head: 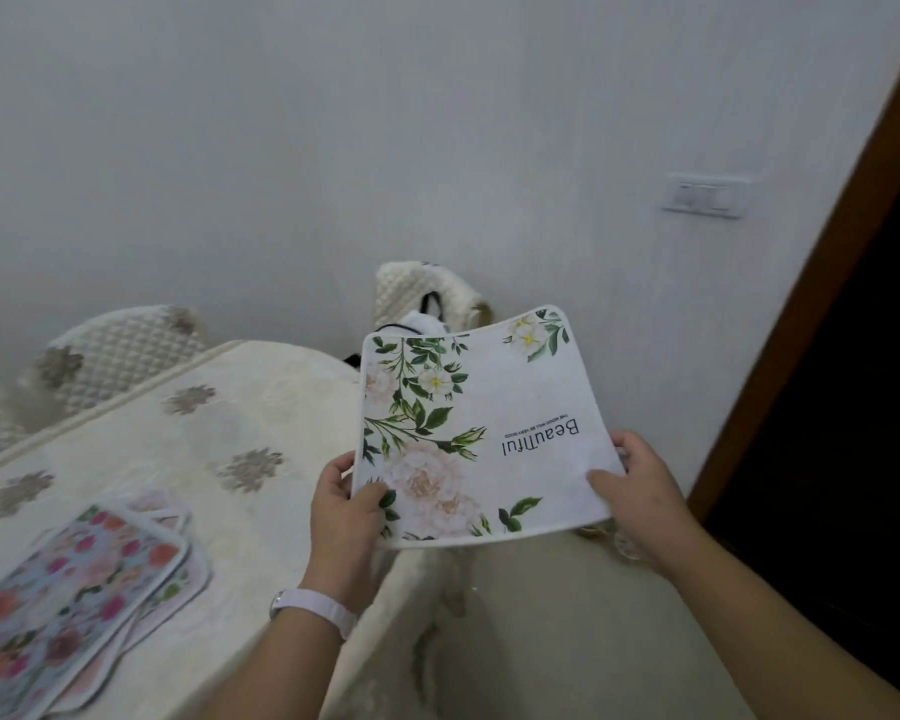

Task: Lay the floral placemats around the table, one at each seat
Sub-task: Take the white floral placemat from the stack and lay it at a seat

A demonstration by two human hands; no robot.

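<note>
- The table (188, 449), under a cream cloth with grey-brown flower motifs, is the landmark here; it fills the left and lower middle of the head view, and its near corner drops away below the person's arms
- Two padded chair backs stand at the table's far side, one (120, 350) at its far left edge and one (417, 291) just past its far right corner; I take these for seats that each need a mat
- A stack of placemats (74, 579) lies on the table near its left front edge, a pink-and-red flowered one on top, the rest fanned out beneath; it looks like the supply pile, so most of the laying is probably not yet done
- One white placemat (468, 433), printed with pale roses, green leaves and the word "Beautiful", is held in the air off the table's right corner, touching nothing but the hands; it sags along the middle, since it is gripped only at its near edge
- The left hand (346, 504) pinches the mat's near-left corner, thumb on top, fingers curled shut beneath
- The right hand (640, 485) is closed on the near-right corner in the same way, thumb over the print
</note>
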